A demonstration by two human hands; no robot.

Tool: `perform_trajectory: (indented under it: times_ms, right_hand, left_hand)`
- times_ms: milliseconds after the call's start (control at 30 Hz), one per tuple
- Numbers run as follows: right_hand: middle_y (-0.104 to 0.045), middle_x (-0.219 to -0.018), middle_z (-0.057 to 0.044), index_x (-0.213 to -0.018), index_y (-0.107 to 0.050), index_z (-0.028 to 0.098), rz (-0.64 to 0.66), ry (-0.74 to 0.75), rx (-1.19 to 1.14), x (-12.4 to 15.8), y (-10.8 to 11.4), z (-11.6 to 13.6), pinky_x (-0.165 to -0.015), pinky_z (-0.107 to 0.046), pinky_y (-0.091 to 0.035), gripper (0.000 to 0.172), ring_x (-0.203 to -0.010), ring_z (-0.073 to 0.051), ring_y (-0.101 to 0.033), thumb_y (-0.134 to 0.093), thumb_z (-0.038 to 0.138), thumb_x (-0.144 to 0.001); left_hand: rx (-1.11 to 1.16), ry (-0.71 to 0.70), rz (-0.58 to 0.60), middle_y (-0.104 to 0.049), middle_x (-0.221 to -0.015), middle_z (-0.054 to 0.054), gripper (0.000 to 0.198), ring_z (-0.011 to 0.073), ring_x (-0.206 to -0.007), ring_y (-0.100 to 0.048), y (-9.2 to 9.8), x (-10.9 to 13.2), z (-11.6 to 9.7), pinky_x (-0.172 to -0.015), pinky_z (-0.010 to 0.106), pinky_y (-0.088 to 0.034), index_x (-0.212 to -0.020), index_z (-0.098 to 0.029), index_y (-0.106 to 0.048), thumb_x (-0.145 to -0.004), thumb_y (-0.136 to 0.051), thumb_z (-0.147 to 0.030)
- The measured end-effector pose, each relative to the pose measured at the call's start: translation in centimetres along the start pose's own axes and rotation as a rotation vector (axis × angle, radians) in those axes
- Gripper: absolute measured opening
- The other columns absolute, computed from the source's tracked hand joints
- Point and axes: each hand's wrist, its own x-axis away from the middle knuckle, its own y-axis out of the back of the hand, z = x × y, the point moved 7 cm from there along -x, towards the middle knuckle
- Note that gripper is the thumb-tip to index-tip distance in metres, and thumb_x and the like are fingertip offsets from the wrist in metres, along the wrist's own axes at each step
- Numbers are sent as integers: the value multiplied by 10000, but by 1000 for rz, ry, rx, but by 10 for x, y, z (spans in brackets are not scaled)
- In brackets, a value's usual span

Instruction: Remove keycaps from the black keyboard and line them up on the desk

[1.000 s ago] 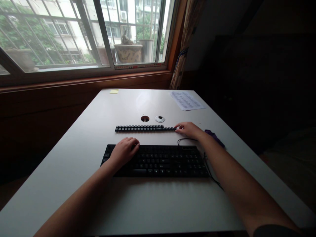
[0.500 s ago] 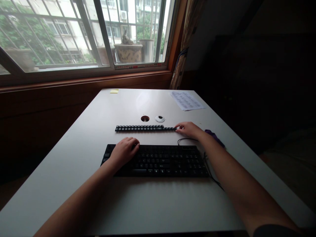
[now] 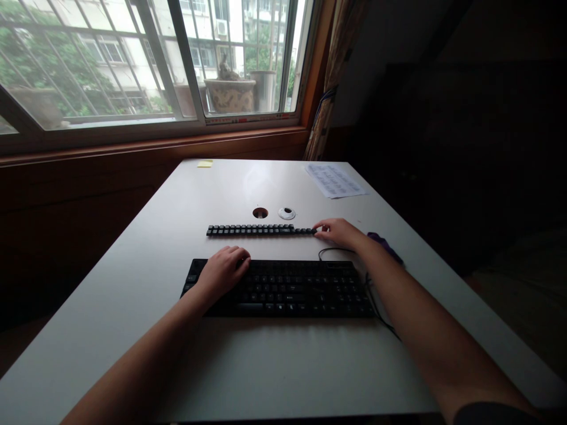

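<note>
Keycaps (image 3: 250,231) lie in a strip on a white desk (image 3: 266,366), beyond a black keyboard (image 3: 287,289), two rows deep on the left and one row at the right end. That much appears laid out; many keys remain seated on the keyboard, though shadow hides how many. Strip and keyboard run left to right, roughly parallel, the space bar (image 3: 249,307) toward the near edge. The right hand (image 3: 335,231) brings thumb and finger nearly together at the strip's right end, its grip unconfirmed. The left hand (image 3: 225,268), loosely curled, lies over the keyboard's left half, its hold unclear.
</note>
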Motion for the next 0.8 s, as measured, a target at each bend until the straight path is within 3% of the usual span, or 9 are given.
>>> perform_trajectory:
  times_ms: [800]
  right_hand:
    - [-721,-849,-19,-1084,-749,252,-7,11,2,0,0,0,-725,-276,-466,300,-767,-179,-641,-654,360,-821]
  left_hand:
    - [-6,-18,-1,-683,-948,48,164,231,-927,-621,0,-1,0,-829,354,-489,-967,-219,-639,-967,-492,-291]
